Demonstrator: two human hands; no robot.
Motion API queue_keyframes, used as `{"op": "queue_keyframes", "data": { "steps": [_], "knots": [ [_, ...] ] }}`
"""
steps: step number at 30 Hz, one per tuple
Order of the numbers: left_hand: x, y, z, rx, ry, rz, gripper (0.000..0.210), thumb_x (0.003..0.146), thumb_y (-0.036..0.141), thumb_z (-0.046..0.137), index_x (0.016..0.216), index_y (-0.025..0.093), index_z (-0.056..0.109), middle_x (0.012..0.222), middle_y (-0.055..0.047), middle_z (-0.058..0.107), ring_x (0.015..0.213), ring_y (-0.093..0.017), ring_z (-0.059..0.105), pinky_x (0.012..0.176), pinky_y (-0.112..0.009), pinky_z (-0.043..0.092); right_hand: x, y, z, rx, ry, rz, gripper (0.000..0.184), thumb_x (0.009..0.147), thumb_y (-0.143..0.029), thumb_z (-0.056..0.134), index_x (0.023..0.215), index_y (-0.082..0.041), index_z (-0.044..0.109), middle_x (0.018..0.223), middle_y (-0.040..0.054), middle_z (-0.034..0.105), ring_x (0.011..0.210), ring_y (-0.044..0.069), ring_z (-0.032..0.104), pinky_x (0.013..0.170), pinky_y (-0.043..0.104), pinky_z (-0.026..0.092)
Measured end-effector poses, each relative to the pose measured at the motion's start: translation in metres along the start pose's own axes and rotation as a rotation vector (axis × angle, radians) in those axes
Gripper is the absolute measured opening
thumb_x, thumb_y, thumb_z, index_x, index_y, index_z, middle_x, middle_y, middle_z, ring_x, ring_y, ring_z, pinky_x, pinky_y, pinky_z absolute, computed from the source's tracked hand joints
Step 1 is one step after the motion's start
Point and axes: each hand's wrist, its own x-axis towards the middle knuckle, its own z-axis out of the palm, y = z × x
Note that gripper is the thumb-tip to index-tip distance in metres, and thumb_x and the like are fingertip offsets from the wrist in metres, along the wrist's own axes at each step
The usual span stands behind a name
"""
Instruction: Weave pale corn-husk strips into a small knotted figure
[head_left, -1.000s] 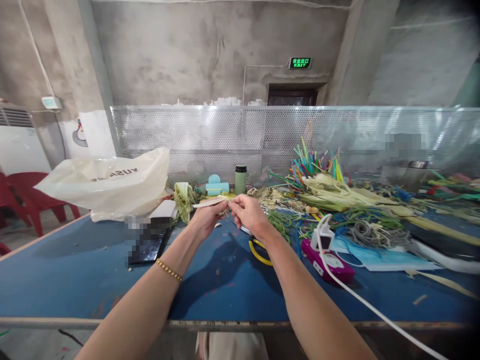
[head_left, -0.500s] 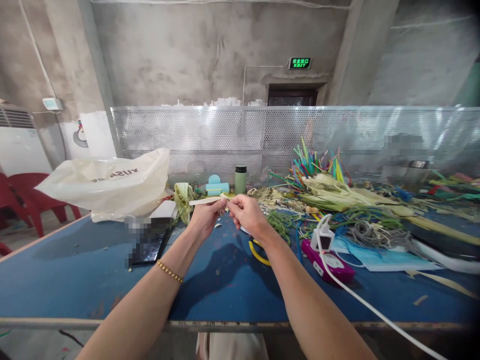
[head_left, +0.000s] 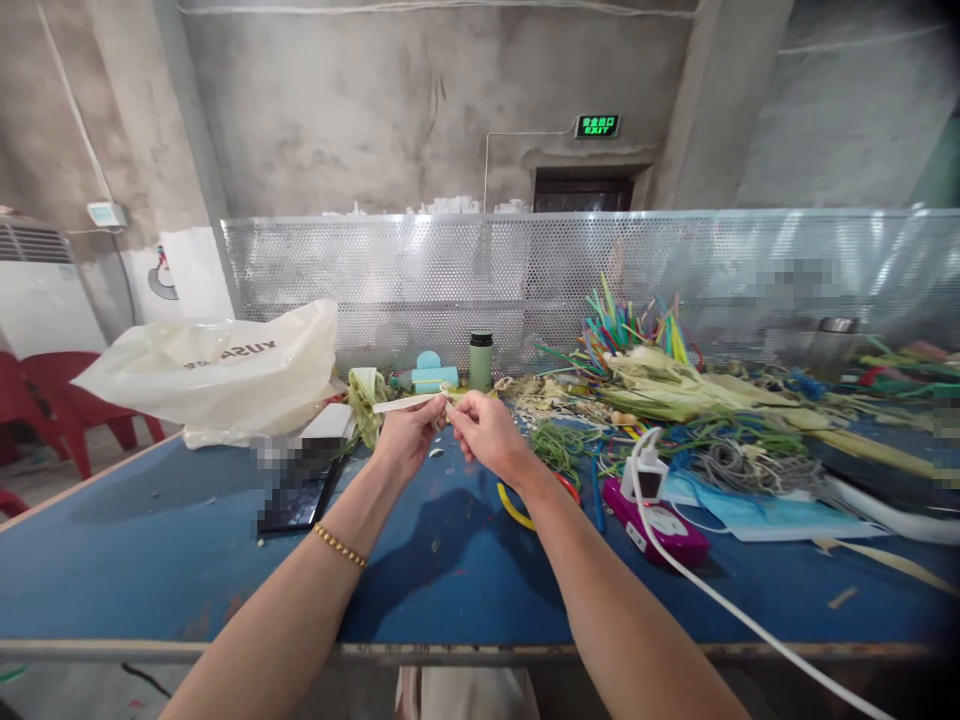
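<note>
Above the blue table (head_left: pixel 420 570), both hands meet at a pale, flat strip of corn husk (head_left: pixel 397 404). My left hand (head_left: pixel 409 437) pinches it between thumb and fingers, and one end sticks out to the left over the hand. Fingers of my right hand (head_left: pixel 487 430) are closed on the husk near the left fingertips, where a small bent piece shows. The exact fold between the fingertips is too small to make out. Behind the hands stand a green bottle (head_left: pixel 481 362) and a light blue item (head_left: pixel 435 378).
A big plastic bag (head_left: pixel 217 375) and a dark-screened device (head_left: pixel 300 495) lie left. On the right are heaped corn husks (head_left: pixel 660 385), green cord (head_left: pixel 559 447), a purple power strip (head_left: pixel 664 525) with a white cable, and a blue mask (head_left: pixel 772 512). A perforated metal screen (head_left: pixel 375 270) runs behind.
The fingers of my right hand have shifted slightly at the husk strip, and a small bend of it now shows above the fingertips. My left hand stays nearly in place.
</note>
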Motion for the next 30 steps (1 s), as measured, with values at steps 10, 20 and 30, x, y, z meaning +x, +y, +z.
{"op": "queue_keyframes", "data": {
  "steps": [10, 20, 30],
  "knots": [
    [-0.005, 0.016, 0.002, 0.42, -0.05, 0.132, 0.018, 0.066, 0.027, 0.081, 0.071, 0.012, 0.073, 0.063, -0.003, 0.062, 0.061, -0.012, 0.047, 0.057, -0.025, 0.034, 0.003, -0.003, -0.02, -0.15, 0.174, -0.062, 0.02, 0.089, -0.034, 0.052, 0.088, -0.019, 0.065, 0.055, 0.0, 0.061, 0.042, 0.014, 0.057, 0.046, 0.025, 0.042],
    [-0.009, 0.023, 0.003, 0.494, -0.199, 0.093, 0.015, 0.07, 0.027, 0.078, 0.069, 0.013, 0.072, 0.064, -0.003, 0.059, 0.061, -0.012, 0.045, 0.057, -0.025, 0.033, 0.002, -0.002, -0.025, -0.161, 0.019, -0.112, 0.018, 0.087, -0.027, 0.052, 0.079, -0.018, 0.065, 0.053, -0.0011, 0.06, 0.045, 0.012, 0.056, 0.048, 0.022, 0.043],
    [-0.007, 0.02, 0.004, 0.145, -0.241, -0.063, 0.021, 0.064, 0.025, 0.083, 0.063, 0.01, 0.068, 0.062, -0.004, 0.058, 0.059, -0.01, 0.049, 0.057, -0.024, 0.037, 0.006, -0.005, -0.024, 0.016, 0.062, -0.207, 0.017, 0.081, -0.03, 0.057, 0.078, -0.015, 0.064, 0.07, 0.0011, 0.064, 0.062, 0.011, 0.055, 0.059, 0.022, 0.042]
  ]
}}
